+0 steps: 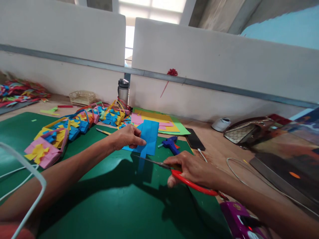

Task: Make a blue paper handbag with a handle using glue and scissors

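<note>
My left hand point(132, 136) pinches a piece of blue paper point(151, 132) between thumb and fingers, holding it up above the green mat point(99, 199). A narrow strip of the paper hangs down below my thumb. In my right hand point(190, 168) are red-handled scissors point(196, 186), gripped by the handles. Their blades point left and lie at the lower part of the hanging strip. Whether the blades touch the strip I cannot tell. Behind my right hand rests a blue glue gun point(170, 144). A knife point(102, 131) lies beyond my left wrist.
Several small paper baskets with bows point(50, 146) stand at the left. Coloured paper sheets point(174, 124), a bottle point(123, 91) and a phone point(195, 138) are farther back. A purple power strip point(236, 219) lies at the lower right; a white cable point(37, 189) crosses the left side.
</note>
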{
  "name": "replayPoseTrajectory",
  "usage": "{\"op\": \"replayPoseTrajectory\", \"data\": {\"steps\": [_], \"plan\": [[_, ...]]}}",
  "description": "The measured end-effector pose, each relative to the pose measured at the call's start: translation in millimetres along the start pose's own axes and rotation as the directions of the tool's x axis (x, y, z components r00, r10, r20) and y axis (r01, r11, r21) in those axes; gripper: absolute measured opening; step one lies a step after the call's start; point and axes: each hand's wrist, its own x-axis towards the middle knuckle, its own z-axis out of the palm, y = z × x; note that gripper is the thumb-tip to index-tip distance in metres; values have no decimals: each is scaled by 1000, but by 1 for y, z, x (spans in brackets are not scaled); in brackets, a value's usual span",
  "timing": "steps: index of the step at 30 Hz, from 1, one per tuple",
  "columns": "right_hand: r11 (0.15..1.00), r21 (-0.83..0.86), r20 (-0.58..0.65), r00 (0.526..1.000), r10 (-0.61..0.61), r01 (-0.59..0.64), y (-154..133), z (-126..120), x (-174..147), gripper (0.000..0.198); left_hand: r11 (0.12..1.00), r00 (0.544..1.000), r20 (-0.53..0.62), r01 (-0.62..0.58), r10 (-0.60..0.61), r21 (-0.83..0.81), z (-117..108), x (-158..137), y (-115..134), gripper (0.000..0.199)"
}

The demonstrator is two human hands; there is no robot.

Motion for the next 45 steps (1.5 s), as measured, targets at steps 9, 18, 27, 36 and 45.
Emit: {"op": "replayPoseTrajectory", "data": {"steps": [9,18,27,36,45], "plan": [[973,-223,-83,996,43,-61,-6,2,-3,27,990,964,-250,-117,93,-81,-18,-4,11,27],[954,-232,-268,955,126,-191,-4,24,66,25,904,933,-358,-189,43,-384,-14,-25,30,26],[923,-313,-255,956,145,-223,-15,55,97,28,817,967,-256,-149,1,-558,14,-31,15,33],[946,-251,-601,799,12,-203,-13,33,33,28,775,990,-135,-57,-37,-629,29,-32,9,38],[716,-696,-680,277,-678,45,-10,53,8,16,721,991,-67,40,-120,-692,54,-36,4,29]]}}
